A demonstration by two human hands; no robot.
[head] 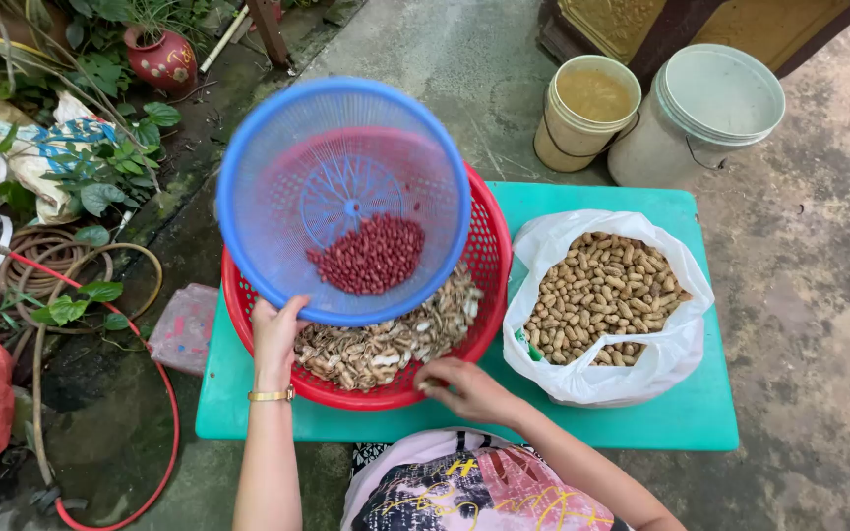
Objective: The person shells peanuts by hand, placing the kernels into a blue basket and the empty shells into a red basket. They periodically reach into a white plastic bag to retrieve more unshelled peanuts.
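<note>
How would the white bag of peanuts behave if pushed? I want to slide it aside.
The white bag looks thin and floppy, so it would probably crumple rather than slide neatly. Its mouth is open and the peanuts are heaped high, so some could spill. It likely feels fairly heavy.

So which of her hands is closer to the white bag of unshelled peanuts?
The right hand. It rests at the red basket's near rim, just left of the white bag. The left hand holds the blue sieve, farther from the bag.

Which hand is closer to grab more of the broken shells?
Probably the right hand: it already rests on the broken shells in the red basket, while the left hand is busy holding the blue sieve.
</note>
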